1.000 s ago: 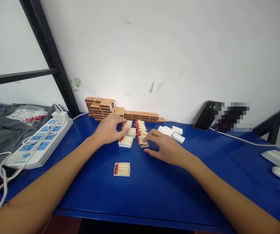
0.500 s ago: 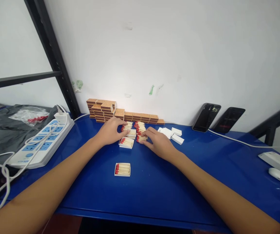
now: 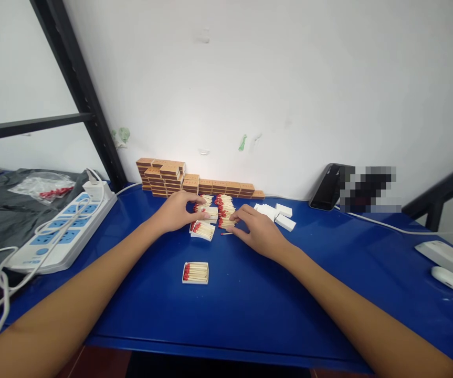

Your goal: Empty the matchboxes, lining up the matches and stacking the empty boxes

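My left hand (image 3: 176, 210) has its thumb and fingers curled round a small white matchbox tray (image 3: 209, 212) with matches in it. Just below it sits another filled tray (image 3: 203, 230), slightly tilted on a second one. At the heap of red-tipped matches (image 3: 223, 207), my right hand (image 3: 258, 231) has thumb and index finger closed about several matches at the heap's near end. A single match (image 3: 225, 233) pokes out by the thumb tip. Nearer to me, one tray full of matches (image 3: 196, 273) lies alone on the blue table.
Orange-brown matchboxes (image 3: 163, 176) are stacked along the wall. White trays (image 3: 267, 211) lie right of the heap. A phone (image 3: 330, 186) leans on the wall at right, beside a blurred patch. A power strip (image 3: 63, 228) with white cables stands at left.
The view has shifted slightly. A single match now shows apart from the heap beside my right thumb. The tilted tray below my left hand has turned a little; both hands stay nearly in place.
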A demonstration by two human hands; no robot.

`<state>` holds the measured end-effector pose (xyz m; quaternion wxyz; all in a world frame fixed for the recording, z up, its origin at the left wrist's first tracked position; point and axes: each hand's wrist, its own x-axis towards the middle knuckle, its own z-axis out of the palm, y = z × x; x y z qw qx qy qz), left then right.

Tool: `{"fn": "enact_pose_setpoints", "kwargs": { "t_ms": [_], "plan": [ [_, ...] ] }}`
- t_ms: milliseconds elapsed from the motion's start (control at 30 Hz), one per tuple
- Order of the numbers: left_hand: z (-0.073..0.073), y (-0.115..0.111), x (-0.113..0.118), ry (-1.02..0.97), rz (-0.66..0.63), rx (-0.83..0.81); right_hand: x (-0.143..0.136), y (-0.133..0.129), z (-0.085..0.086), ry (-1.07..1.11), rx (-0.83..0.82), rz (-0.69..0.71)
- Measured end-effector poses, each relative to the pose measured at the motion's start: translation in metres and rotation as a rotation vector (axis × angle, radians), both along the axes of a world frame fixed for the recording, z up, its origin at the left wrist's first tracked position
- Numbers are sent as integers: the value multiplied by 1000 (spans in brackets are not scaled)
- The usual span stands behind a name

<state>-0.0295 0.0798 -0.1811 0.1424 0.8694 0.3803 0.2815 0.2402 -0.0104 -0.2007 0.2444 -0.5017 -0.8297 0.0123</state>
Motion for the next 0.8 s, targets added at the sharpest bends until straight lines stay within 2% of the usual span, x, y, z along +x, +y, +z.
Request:
{"fn": "enact_pose_setpoints", "kwargs": {
  "t_ms": [333, 533, 800],
  "plan": [
    [1, 1, 1, -87, -29, -139, -4, -1, -4, -5, 33, 31],
    [4, -2, 3, -89, -20, -182, -5, -6, -3, -2, -16, 98],
    [4, 0, 2, -100, -33, -117, -12, 3, -7, -50, 64, -11]
  ]
}}
